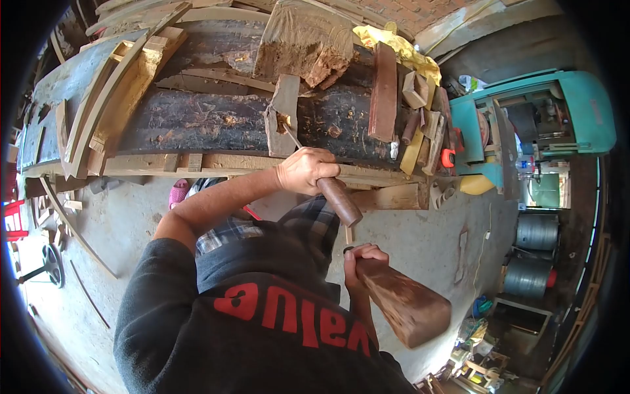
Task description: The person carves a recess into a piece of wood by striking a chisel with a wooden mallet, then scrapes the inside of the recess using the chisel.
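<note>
My left hand (308, 171) is closed around a chisel (339, 201) with a round brown wooden handle. Its thin metal blade slants up and left, the tip at a ragged notch in a short pale wood block (283, 134). That block lies across a dark, weathered log (203, 121). Lower down and to the right, my right hand (361, 261) grips a wooden mallet (405, 303). The mallet's heavy brown head is apart from the chisel handle and points down to the right.
A rough wood chunk (305, 39) lies behind the block. Right of it are a reddish board (383, 92), wood offcuts and a red tape measure (448, 157). Long boards (115, 98) lean at left. A turquoise machine (584, 111) stands at right.
</note>
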`<state>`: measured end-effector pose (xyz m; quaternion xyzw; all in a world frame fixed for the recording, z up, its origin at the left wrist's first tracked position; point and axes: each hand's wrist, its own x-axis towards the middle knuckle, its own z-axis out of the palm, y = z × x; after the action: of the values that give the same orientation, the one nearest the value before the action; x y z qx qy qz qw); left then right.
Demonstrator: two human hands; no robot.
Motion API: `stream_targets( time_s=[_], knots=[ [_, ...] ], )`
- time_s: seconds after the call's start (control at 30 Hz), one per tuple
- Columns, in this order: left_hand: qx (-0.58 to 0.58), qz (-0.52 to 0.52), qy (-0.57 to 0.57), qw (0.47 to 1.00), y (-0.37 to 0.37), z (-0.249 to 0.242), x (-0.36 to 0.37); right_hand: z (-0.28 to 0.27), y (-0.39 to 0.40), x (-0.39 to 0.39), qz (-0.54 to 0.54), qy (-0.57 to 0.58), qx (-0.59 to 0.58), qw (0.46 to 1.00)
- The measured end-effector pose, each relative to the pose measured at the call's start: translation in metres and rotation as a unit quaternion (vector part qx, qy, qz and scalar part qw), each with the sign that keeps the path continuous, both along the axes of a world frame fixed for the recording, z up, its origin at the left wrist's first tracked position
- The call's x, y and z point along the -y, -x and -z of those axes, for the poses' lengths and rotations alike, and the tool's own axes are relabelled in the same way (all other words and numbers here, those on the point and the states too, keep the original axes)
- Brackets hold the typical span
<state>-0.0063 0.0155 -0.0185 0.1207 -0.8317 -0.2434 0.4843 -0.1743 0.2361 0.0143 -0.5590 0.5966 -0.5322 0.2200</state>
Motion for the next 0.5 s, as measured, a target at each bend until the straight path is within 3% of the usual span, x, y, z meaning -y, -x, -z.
stream_targets(
  time_s=[0.03, 0.07, 0.1, 0.17, 0.23, 0.5],
  knots=[
    [0.003, 0.008, -0.003, 1.000, -0.001, -0.004, 0.003, -0.003, -0.002, 0.004, -0.006, 0.009, -0.008, 1.000],
    [0.001, 0.004, 0.001, 1.000, -0.002, -0.009, 0.006, -0.014, 0.001, -0.002, 0.030, -0.076, -0.163, 0.983],
    [-0.010, -0.011, -0.030, 0.999, -0.004, -0.020, 0.009, 0.019, 0.014, -0.003, 0.079, -0.011, -0.157, 0.984],
    [-0.022, -0.030, -0.060, 0.997, -0.008, -0.040, 0.010, 0.016, 0.019, -0.007, 0.067, -0.098, -0.035, 0.992],
    [-0.065, -0.045, -0.111, 0.991, -0.009, -0.056, 0.004, 0.001, 0.013, -0.002, 0.068, -0.089, -0.033, 0.993],
    [-0.061, -0.018, -0.115, 0.991, -0.010, -0.026, -0.007, -0.013, 0.004, -0.003, 0.101, -0.114, -0.018, 0.988]
  ],
)
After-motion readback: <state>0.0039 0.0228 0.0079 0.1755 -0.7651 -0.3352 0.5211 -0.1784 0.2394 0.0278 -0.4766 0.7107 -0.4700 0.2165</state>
